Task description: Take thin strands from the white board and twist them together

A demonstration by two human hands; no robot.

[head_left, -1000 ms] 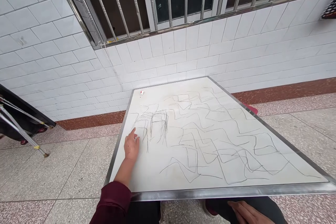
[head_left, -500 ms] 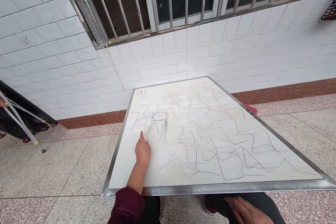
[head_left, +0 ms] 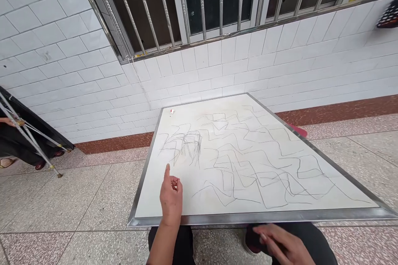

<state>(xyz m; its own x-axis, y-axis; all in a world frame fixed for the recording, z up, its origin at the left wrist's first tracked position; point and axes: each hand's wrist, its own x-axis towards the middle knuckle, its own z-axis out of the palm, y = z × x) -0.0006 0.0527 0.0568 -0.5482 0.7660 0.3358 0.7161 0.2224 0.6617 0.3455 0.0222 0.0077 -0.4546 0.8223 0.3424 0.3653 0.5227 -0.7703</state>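
Observation:
A white board (head_left: 186, 182) with a grey metal frame lies in front of me, covered on its right and upper left with thin dark wavy lines. Over its near left part is my left hand (head_left: 171, 198), index finger stretched away from me and the other fingers curled. Nothing shows in that hand. Below the near edge, above my dark trouser leg, my right hand (head_left: 282, 242) has its fingers pressed together. Whatever it may hold is too hidden to tell. A small white and red item (head_left: 172, 111) sits at the board's far left corner.
Behind the board stands a white tiled wall (head_left: 199, 70) with a barred window (head_left: 221, 0). At the left are a person's hand (head_left: 8, 121) and metal crutches (head_left: 37, 153). A pink-red object (head_left: 298, 130) shows past the right edge. Speckled tiles (head_left: 93, 190) cover the floor.
My left hand has drawn back toward the near edge, away from the scribbled lines, and its curled fingers show more. My right hand is slightly higher and further left. The view has shifted a little.

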